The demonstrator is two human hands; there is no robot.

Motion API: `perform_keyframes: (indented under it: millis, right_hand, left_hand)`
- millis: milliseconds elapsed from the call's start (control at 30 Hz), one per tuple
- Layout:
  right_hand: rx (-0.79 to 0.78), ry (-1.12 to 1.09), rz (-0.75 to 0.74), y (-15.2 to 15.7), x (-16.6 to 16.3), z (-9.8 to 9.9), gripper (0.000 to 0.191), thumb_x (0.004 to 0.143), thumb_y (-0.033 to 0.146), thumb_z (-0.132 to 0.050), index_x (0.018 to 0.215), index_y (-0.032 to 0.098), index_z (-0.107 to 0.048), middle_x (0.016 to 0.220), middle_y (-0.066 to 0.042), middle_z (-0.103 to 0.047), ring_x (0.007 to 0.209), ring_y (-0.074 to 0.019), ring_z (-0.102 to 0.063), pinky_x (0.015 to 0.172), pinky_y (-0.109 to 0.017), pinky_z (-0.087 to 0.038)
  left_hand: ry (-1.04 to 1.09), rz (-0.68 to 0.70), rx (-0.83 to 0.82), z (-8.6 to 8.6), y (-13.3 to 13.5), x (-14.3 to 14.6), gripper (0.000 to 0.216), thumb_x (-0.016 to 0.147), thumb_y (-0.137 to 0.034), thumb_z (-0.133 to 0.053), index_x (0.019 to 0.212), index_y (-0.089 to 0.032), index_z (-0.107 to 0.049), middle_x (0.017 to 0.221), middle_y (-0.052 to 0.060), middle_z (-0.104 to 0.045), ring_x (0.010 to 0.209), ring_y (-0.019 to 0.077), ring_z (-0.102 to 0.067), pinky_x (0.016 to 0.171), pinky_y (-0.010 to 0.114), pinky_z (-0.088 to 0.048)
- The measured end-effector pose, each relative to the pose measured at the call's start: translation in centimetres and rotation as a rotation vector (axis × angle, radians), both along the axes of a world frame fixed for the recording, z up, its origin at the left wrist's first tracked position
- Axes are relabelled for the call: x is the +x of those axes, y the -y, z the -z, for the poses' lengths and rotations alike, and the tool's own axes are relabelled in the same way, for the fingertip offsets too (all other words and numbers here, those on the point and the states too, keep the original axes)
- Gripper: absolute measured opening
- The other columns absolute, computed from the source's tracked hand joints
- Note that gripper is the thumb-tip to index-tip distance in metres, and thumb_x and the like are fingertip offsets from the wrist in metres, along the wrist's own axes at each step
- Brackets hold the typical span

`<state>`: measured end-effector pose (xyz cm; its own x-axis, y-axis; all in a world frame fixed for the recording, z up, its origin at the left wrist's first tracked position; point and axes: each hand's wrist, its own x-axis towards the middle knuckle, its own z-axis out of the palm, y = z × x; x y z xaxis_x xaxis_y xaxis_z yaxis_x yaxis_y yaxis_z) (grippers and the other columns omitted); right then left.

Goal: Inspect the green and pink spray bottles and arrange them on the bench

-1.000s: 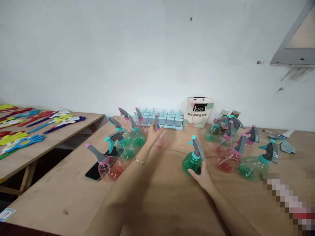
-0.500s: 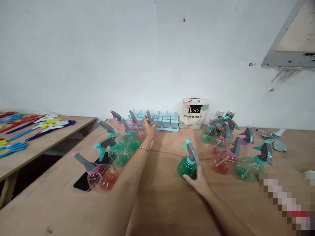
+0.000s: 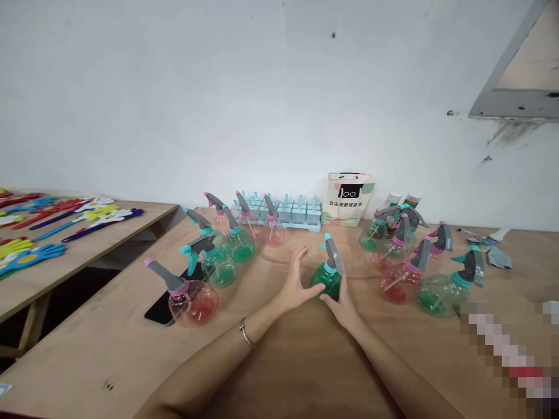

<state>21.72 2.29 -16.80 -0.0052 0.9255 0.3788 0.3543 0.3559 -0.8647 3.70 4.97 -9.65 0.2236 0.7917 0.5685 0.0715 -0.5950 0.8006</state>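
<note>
The right hand [image 3: 343,304] holds the dark green bottle [image 3: 329,279] with bent fingers, the thumb in front. This bottle is between the two hands. The left hand [image 3: 297,287] is at its left side, fingers wide; whether its thumb touches, I cannot tell. Left of the dark green bottle are a red bottle [image 3: 198,304] and a phone [image 3: 158,310]; behind it, a paper bag [image 3: 347,210].

Left grip [image 3: 296,288] spread wide, right grip [image 3: 343,305] curled, forearms [image 3: 218,364] extended forward

Green spray bottle [image 3: 328,276], grey-headed, apparently upright
</note>
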Motion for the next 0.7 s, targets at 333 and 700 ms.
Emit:
perform_keyframes:
  millis: [333,700]
  right_hand:
    - [0.073,0.565,-0.163,1.0,-1.3,-2.2,0.093,0.088,0.052,-0.062,0.159,0.029,-0.006,0.163,-0.016,-0.025,0.15,-0.0329,-0.026,0.117,-0.057,-0.032]
    - [0.366,0.404,0.238,2.1,4.4,-3.5,0.049,0.082,0.04,-0.066,0.127,0.024,-0.055,0.149,-0.015,-0.045,0.149,-0.0406,-0.025,0.114,-0.07,-0.026]
  left_hand:
    - [0.07,-0.208,-0.044,1.1,1.4,-1.3,0.099,0.068,-0.045,-0.081,0.149,-0.026,-0.026,0.156,0.017,-0.031,0.147,0.0347,-0.029,0.12,0.054,-0.024]
    - [0.003,-0.029,-0.042,-6.8,0.4,-3.2,0.083,0.07,-0.041,-0.081,0.142,-0.025,-0.042,0.145,0.016,-0.051,0.137,0.0324,-0.047,0.109,0.047,-0.042]
